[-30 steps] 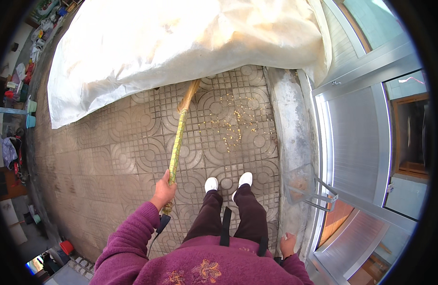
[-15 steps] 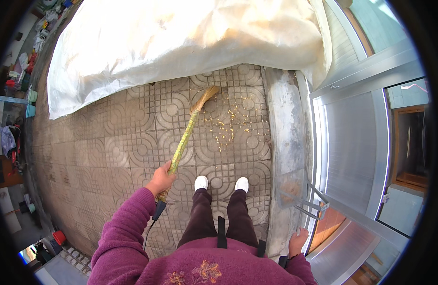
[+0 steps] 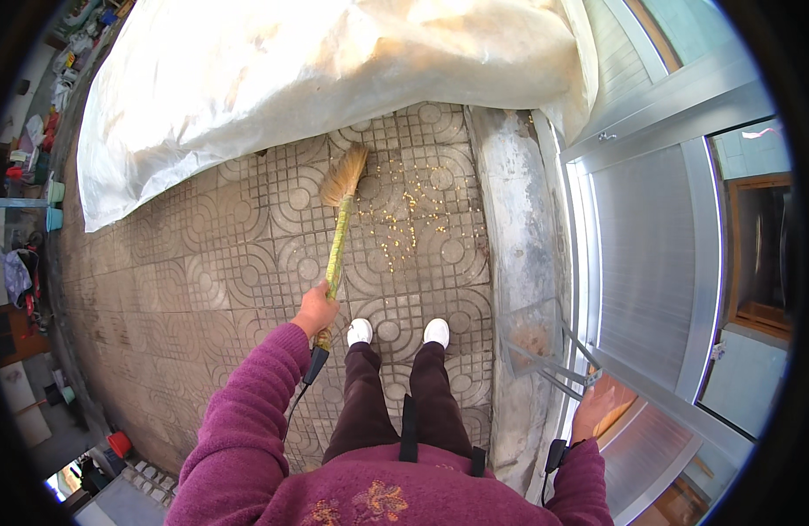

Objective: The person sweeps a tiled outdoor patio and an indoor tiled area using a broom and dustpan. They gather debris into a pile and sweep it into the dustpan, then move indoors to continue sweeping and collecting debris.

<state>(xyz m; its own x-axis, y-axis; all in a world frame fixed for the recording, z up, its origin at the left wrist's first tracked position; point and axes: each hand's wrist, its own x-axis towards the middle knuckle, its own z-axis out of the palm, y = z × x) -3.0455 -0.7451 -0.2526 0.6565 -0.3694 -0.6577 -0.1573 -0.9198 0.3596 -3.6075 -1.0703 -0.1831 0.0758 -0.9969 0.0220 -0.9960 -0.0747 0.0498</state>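
Note:
My left hand (image 3: pixel 316 309) is closed around the green-and-yellow wrapped handle of a broom (image 3: pixel 336 245). The broom's straw head (image 3: pixel 343 175) rests on the patterned paving, its bristles fanned out. Just right of it lie scattered yellow kernels (image 3: pixel 411 210), which look like corn. At lower right, my right hand (image 3: pixel 594 410) reaches to the end of a grey metal handle. That handle belongs to what looks like a dustpan with a flat, see-through pan (image 3: pixel 532 340). The fingers appear stretched out at the handle's end, partly blending with the orange panel behind.
A large translucent plastic sheet (image 3: pixel 317 70) covers a heap along the far side. A concrete ledge (image 3: pixel 520 219) and metal-framed door (image 3: pixel 645 254) run along the right. A red bucket (image 3: pixel 120 444) stands at lower left. My white shoes (image 3: pixel 436 332) stand on the paving.
The broom head has swung left, away from the kernels, and its bristles have spread. My right hand has moved up and right to the end of the metal handle.

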